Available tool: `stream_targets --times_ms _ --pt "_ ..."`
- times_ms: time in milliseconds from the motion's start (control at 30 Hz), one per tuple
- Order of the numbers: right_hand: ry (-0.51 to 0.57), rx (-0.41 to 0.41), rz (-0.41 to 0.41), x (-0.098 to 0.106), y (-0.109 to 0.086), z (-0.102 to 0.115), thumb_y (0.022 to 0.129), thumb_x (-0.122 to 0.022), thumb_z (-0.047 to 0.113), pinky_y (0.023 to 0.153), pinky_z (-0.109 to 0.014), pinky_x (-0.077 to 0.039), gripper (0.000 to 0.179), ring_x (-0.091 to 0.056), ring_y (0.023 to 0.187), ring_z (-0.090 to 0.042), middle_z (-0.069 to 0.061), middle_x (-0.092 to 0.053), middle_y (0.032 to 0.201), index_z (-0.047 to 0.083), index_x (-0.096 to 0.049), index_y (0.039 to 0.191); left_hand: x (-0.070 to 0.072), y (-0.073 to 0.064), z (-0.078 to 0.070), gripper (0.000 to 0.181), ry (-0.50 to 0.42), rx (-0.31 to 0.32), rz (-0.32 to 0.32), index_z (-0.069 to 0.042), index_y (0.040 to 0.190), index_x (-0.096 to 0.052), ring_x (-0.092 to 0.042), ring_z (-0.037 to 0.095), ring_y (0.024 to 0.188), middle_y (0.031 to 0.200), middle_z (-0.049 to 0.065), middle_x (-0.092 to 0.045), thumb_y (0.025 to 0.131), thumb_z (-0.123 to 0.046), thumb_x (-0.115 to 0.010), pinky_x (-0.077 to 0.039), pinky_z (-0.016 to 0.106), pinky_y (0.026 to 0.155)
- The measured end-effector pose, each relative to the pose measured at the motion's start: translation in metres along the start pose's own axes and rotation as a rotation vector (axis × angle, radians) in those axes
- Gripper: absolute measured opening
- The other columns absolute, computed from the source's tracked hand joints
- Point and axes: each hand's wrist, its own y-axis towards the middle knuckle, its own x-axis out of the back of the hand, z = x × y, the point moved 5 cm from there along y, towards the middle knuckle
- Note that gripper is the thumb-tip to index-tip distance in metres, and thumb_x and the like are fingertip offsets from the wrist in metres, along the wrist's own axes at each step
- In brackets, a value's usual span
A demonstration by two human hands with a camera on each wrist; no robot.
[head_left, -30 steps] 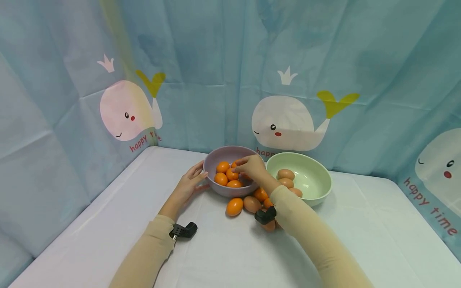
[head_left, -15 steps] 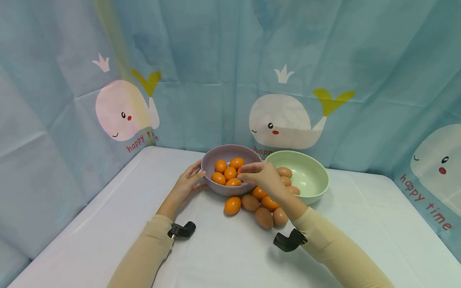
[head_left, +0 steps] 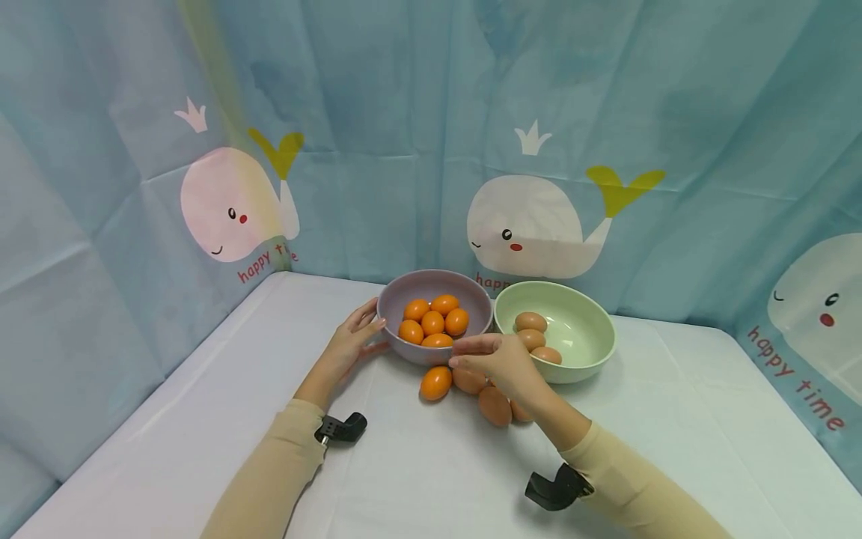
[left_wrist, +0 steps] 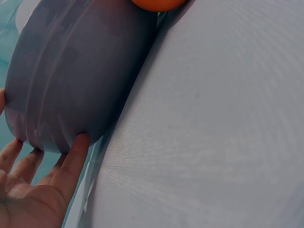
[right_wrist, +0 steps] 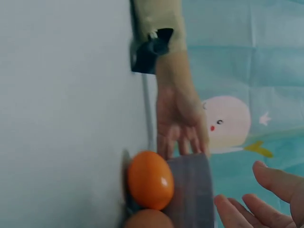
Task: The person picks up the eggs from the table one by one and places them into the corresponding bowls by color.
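Note:
My left hand (head_left: 348, 346) steadies the purple bowl (head_left: 397, 296) from its left side. In the left wrist view its nearly straight fingers (left_wrist: 71, 164) touch the bowl's outer wall. Several orange eggs (head_left: 433, 323) lie inside that bowl. My right hand (head_left: 508, 365) holds nothing; it hovers by the bowl's front right rim, thumb and fingers apart, above the loose eggs. Below it on the table are an orange egg (head_left: 435, 383) and brown eggs (head_left: 494, 406), partly covered by the hand. The right wrist view shows the same orange egg (right_wrist: 151, 180) close to the bowl.
A light green bowl (head_left: 589, 329) with brown eggs (head_left: 530, 323) in it stands right beside the purple one. Behind both bowls hangs a blue whale-print curtain (head_left: 377, 209). A white cloth (head_left: 404, 471) covers the table.
My right hand has drawn back out of the purple bowl toward the front and right, leaving an orange egg there. The left hand has stayed at the bowl's side.

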Motion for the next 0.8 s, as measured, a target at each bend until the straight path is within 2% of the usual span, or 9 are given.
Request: stream_targets --times_ms 200,367,567,800 --pt "-0.006 -0.005 -0.004 -0.008 -0.003 -0.014 0.084 -0.079 0.017 0.089 -0.023 -0.059 0.036 -0.070 0.094 -0.008 -0.015 -0.074 0.113 0.001 -0.073 0.115 0.000 0.000 0.000 0.067 -0.026 0.035 -0.011 -0.016 0.159 -0.023 -0.022 0.028 0.154 0.168 0.005 -0.016 0.102 -0.020 -0.056 -0.043 0.056 0.111" --pt "-0.034 -0.002 -0.014 -0.011 -0.002 -0.019 0.082 -0.081 0.015 0.087 -0.024 -0.059 0.037 -0.070 0.098 -0.010 -0.015 -0.075 0.112 -0.001 -0.073 0.114 0.000 0.001 0.000 0.066 -0.030 0.043 -0.013 -0.016 0.160 -0.022 -0.022 0.027 0.154 0.168 0.003 -0.016 0.102 -0.020 -0.056 -0.042 0.055 0.112" --pt "-0.105 -0.033 -0.060 -0.016 0.000 -0.025 0.078 -0.085 0.021 0.082 -0.022 -0.057 0.036 -0.070 0.096 -0.009 -0.007 -0.077 0.108 0.007 -0.077 0.110 0.001 0.000 0.000 0.067 -0.030 0.038 -0.003 -0.015 0.160 -0.022 -0.022 0.028 0.154 0.168 0.004 -0.016 0.102 -0.021 -0.056 -0.042 0.056 0.112" --pt "-0.075 -0.009 -0.034 -0.026 0.004 -0.030 0.079 -0.083 0.012 0.078 -0.023 -0.059 0.036 -0.067 0.094 -0.012 -0.013 -0.076 0.111 0.000 -0.075 0.112 0.002 0.001 0.001 0.066 -0.021 0.042 -0.013 -0.016 0.159 -0.023 -0.024 0.028 0.153 0.168 0.004 -0.017 0.102 -0.020 -0.055 -0.043 0.055 0.111"
